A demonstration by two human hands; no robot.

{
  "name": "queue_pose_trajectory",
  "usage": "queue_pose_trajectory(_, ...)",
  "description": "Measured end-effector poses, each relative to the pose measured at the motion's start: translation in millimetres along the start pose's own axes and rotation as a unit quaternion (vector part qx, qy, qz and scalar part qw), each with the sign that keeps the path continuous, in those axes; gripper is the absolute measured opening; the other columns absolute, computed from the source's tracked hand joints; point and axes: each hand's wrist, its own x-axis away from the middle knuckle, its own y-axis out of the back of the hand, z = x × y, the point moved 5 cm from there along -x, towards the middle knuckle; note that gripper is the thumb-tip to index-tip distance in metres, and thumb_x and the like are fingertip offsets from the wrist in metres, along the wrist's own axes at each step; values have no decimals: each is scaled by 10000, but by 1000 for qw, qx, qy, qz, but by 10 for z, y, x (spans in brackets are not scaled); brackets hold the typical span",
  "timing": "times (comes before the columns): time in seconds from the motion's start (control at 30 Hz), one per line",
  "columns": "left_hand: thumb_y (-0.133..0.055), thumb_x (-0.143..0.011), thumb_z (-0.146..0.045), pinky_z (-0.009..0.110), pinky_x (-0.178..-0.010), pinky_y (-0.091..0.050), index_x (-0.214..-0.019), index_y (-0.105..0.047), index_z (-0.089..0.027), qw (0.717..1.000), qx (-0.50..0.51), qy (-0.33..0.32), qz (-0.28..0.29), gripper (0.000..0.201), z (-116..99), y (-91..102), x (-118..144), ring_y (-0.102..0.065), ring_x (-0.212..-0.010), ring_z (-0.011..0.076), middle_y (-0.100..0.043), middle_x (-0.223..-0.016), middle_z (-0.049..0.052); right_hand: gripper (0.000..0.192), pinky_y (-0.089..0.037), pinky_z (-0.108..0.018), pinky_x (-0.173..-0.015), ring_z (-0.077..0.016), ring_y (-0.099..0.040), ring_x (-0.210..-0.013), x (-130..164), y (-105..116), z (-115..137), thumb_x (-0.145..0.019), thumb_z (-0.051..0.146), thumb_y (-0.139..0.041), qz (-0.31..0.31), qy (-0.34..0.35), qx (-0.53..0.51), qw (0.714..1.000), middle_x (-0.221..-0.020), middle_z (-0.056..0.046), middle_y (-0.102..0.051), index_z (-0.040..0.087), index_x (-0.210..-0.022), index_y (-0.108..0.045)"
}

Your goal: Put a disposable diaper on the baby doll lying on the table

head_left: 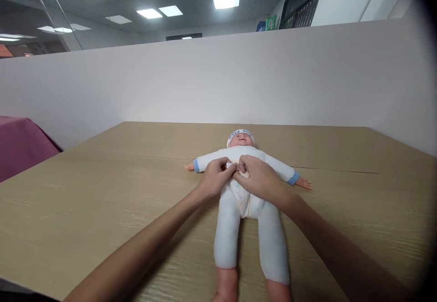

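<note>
A baby doll (250,229) in a white romper with blue cuffs and a white headband lies on its back on the wooden table (85,211), head away from me, arms spread. My left hand (215,178) and my right hand (257,177) both rest on the doll's chest. Their fingers pinch the white fabric of the romper at the middle of the chest, close together. The doll's bare feet reach the lower edge of the view.
A white partition wall (205,83) stands along the table's far edge and right side. A dark red cloth (20,143) covers something at the left. A seam (341,170) runs across the tabletop behind the doll.
</note>
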Motion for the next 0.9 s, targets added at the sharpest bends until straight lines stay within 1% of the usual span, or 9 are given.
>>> queue_pose_trajectory(0.1,-662,-996,-493,297,-583,-246,-796,-656,-176,1000,19,-10,0,375,67,-61,-15,-370,-641,127,-453,-664,-53,250,-319,-329,-643,-179,-503,-716,2,28,-6,-924,260,-648,25,1,-20,999,-784,47,-575,241,-797,-433)
queue_pose_trajectory(0.23,-658,-1019,-518,300,-599,-264,-806,-645,-177,998,50,-19,21,403,144,-51,-23,-383,-663,127,-474,-702,-48,222,-346,-334,-689,-189,-530,-771,12,57,9,-922,276,-665,38,15,-26,999,-833,41,-586,240,-830,-466)
queue_pose_trajectory(0.37,-641,-1037,-538,310,-606,-246,-816,-611,-185,997,63,-20,38,418,181,-35,-27,-353,-665,131,-436,-712,-53,284,-363,-343,-726,-200,-545,-810,23,56,12,-943,363,-733,45,23,-42,998,-859,38,-589,238,-852,-495)
queue_pose_trajectory(0.47,-621,-1057,-575,315,-631,-252,-811,-564,-193,997,67,-30,39,458,178,-45,-17,-337,-687,137,-395,-734,-55,309,-366,-345,-733,-201,-545,-818,27,60,10,-960,382,-742,43,26,-45,998,-868,35,-589,238,-851,-491)
queue_pose_trajectory(0.57,-486,-1123,-587,324,-699,-307,-801,-514,-204,995,76,-60,38,501,161,-64,-4,-366,-740,158,-401,-766,-39,301,-372,-348,-738,-204,-542,-813,25,58,13,-996,394,-710,53,23,-47,997,-869,27,-592,238,-851,-498)
queue_pose_trajectory(0.63,-347,-1166,-566,334,-764,-343,-841,-548,-202,991,91,-82,44,528,157,-78,6,-405,-788,176,-446,-803,-20,335,-365,-351,-727,-209,-539,-801,20,57,13,-1014,440,-712,53,13,-40,998,-861,21,-595,238,-843,-506)
queue_pose_trajectory(0.7,-303,-1179,-545,337,-809,-362,-929,-596,-201,989,104,-97,41,516,165,-79,17,-432,-829,186,-482,-856,-7,374,-351,-353,-712,-209,-532,-785,12,62,19,-1036,469,-702,43,9,-34,998,-844,17,-588,238,-825,-498)
queue_pose_trajectory(0.83,-546,-1127,-513,317,-797,-368,-1091,-613,-215,987,123,-98,25,308,204,-65,46,-432,-835,177,-470,-904,-18,394,-310,-351,-661,-198,-482,-721,-7,62,14,-1122,365,-538,52,-9,-42,998,-777,19,-534,244,-771,-408)
queue_pose_trajectory(0.9,-645,-1084,-507,308,-745,-349,-1155,-618,-217,989,119,-89,25,299,226,-63,64,-405,-790,168,-432,-866,-33,379,-310,-345,-651,-195,-473,-715,-11,59,-1,-1120,325,-515,71,-28,-53,996,-778,20,-532,244,-770,-394)
